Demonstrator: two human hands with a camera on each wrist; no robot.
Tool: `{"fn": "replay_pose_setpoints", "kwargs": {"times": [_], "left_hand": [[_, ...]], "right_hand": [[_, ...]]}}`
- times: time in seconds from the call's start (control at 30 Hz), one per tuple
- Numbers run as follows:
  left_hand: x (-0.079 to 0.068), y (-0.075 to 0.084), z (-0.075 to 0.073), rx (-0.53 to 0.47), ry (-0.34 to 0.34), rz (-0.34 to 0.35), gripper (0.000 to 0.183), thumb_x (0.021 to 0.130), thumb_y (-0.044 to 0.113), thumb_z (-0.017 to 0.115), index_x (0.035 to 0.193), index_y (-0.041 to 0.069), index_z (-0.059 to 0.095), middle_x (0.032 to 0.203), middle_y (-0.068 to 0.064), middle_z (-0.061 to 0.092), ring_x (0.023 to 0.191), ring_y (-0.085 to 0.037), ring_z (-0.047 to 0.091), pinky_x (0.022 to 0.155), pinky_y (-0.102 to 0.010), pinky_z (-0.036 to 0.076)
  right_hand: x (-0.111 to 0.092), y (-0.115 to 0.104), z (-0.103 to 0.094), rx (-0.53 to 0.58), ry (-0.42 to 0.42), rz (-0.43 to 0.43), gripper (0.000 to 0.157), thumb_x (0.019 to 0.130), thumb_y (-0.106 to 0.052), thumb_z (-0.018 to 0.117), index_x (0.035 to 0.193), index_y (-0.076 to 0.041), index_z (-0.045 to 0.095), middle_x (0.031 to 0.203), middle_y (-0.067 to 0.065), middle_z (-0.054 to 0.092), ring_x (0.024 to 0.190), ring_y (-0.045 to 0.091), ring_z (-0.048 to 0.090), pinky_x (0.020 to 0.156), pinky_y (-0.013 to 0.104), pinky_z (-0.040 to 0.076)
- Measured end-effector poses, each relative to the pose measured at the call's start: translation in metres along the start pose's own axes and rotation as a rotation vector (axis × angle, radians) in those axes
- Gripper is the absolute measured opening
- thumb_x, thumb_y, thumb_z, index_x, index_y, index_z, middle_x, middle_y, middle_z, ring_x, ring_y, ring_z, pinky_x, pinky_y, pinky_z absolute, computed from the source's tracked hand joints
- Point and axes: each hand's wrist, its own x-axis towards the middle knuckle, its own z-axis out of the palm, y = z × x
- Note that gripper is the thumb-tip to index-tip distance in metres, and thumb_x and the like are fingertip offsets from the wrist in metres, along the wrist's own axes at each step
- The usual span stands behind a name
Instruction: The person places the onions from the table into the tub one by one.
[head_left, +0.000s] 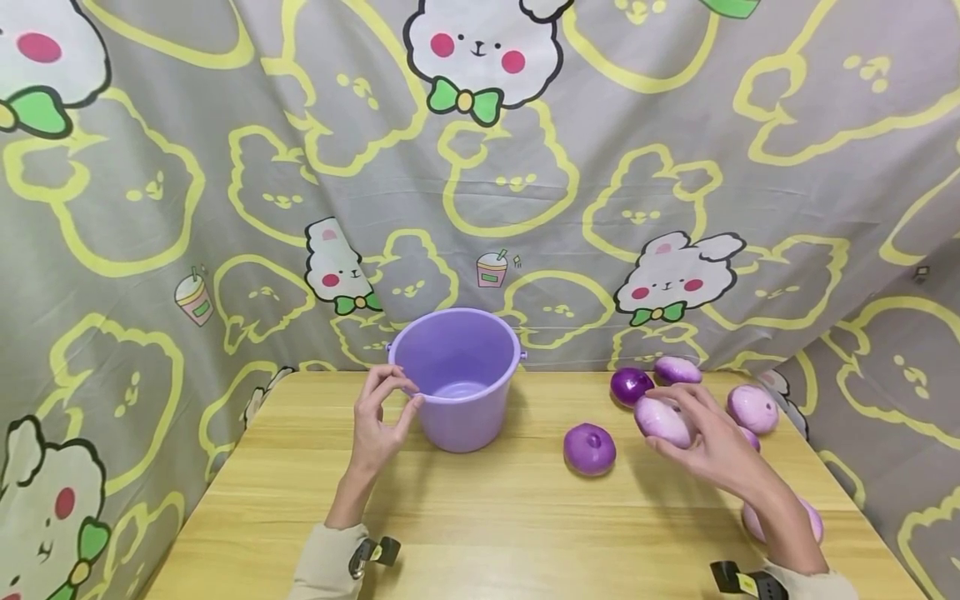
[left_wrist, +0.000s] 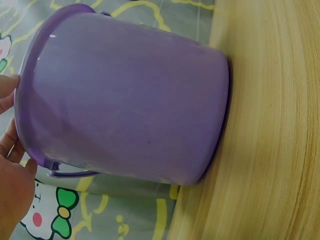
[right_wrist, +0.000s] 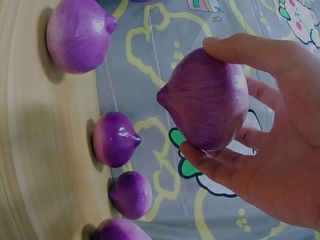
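Observation:
A purple bucket (head_left: 468,425) stands upright on the wooden table. At its left rim my left hand (head_left: 381,417) holds the edge, with fingers bent over the rim and the thumb on the near side. My right hand (head_left: 708,442) grips a pale purple onion (head_left: 663,421) between thumb and fingers. In the right wrist view this onion (right_wrist: 207,100) is raised off the table, its pointed tip facing away from the palm. Between bucket and right hand, a darker purple onion (head_left: 589,450) lies on the table.
Beyond the right hand lie a dark purple onion (head_left: 632,387), a two-tone onion (head_left: 678,370) and a pale onion (head_left: 753,409). Another onion (head_left: 810,518) is partly hidden by the right forearm. A patterned curtain (head_left: 540,200) hangs behind the table.

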Motion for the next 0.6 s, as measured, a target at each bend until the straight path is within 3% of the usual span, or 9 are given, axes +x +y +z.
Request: {"fn": "replay_pose_setpoints", "kwargs": {"times": [0.23, 0.6], "left_hand": [[0.000, 0.001, 0.000, 0.002, 0.001, -0.011, 0.015, 0.080, -0.012, 0.075, 0.093, -0.006, 0.070, 0.107, -0.023, 0.057, 0.112, -0.030, 0.052, 0.110, -0.034, 0.041], [0.000, 0.001, 0.001, -0.012, 0.005, -0.006, 0.019, 0.078, -0.015, 0.075, 0.093, -0.003, 0.071, 0.107, -0.023, 0.056, 0.114, -0.030, 0.051, 0.111, -0.034, 0.040]], "right_hand": [[0.007, -0.002, 0.001, 0.014, -0.002, -0.013, 0.061, 0.079, -0.020, 0.089, 0.134, -0.017, 0.062, 0.135, 0.012, 0.054, 0.106, 0.030, 0.058, 0.082, 0.052, 0.050], [0.013, -0.004, 0.002, 0.052, -0.018, 0.007, 0.061, 0.081, -0.020, 0.088, 0.135, -0.021, 0.061, 0.139, 0.013, 0.049, 0.106, 0.030, 0.057, 0.079, 0.046, 0.049]]}}
